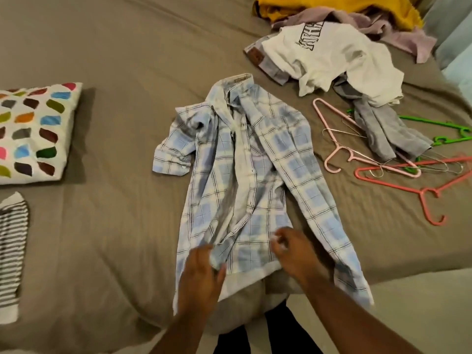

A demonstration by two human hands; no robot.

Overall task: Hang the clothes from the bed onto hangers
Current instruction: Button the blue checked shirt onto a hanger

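Observation:
A blue and white plaid shirt (245, 180) lies spread on the brown bed (115, 60), collar away from me and front open. My left hand (199, 279) pinches the shirt's lower left hem. My right hand (293, 254) grips the hem's right part with curled fingers. Several hangers lie to the right: a pink hanger (332, 141), a red hanger (398, 186), a green hanger (449, 139) and thin wire hangers (444, 166). A pile of clothes sits at the far right, with a white printed T-shirt (332, 54) and a grey garment (383, 131) draped over the hangers.
A yellow garment (332, 6) and a lilac garment (398, 34) lie at the top right. A white pillow with coloured patches (33, 134) rests at the left, a striped cloth (10, 251) below it. The bed's near corner is at my legs.

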